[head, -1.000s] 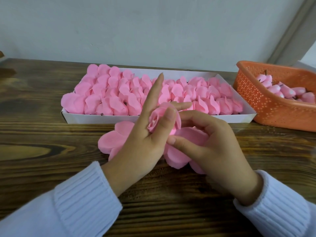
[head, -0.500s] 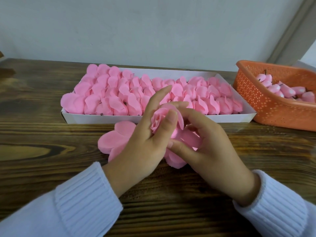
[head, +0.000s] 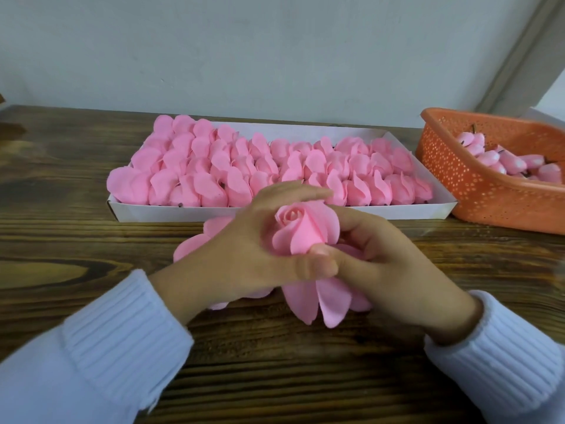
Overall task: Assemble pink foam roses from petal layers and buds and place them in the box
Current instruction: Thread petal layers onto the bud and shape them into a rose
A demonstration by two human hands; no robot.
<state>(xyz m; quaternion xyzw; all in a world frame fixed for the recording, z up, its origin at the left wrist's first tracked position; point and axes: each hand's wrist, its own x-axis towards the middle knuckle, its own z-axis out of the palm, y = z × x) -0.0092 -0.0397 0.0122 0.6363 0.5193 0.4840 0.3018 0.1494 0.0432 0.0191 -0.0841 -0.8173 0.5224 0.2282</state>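
The rose (head: pixel 301 232) is taking shape right at the middle, lifted just off the surface (head: pixel 91 240) and in front of the box (head: pixel 275 214). A second ago the bud sat low among spread petals with the left forefinger pointing straight up; now the inner petals stand wrapped tight round it and the spiral heart faces the camera. The left hand (head: pixel 244 249) clamps on it, thumb pressed at the base and fingers laid across the back. The right hand (head: pixel 388 270) curls in from the other side, gripping the same bloom low down. One petal layer (head: pixel 324 304) hangs loose below both hands, so by my reading the outer ring is not yet folded up and this flower is not ready to box. More flat petals (head: pixel 195 243) peek out from under the left wrist, lying on the surface. Beyond, the white box is packed nearly full with finished roses (head: pixel 275 172), so space looks tight. To the right an orange basket (head: pixel 489 194) holds spare buds (head: pixel 501 160), touching the box's corner or just beside it. The surface is dark grained wood, backed by a plain pale wall (head: pixel 275 56); white ribbed sleeves (head: pixel 116 341) frame the near edge.
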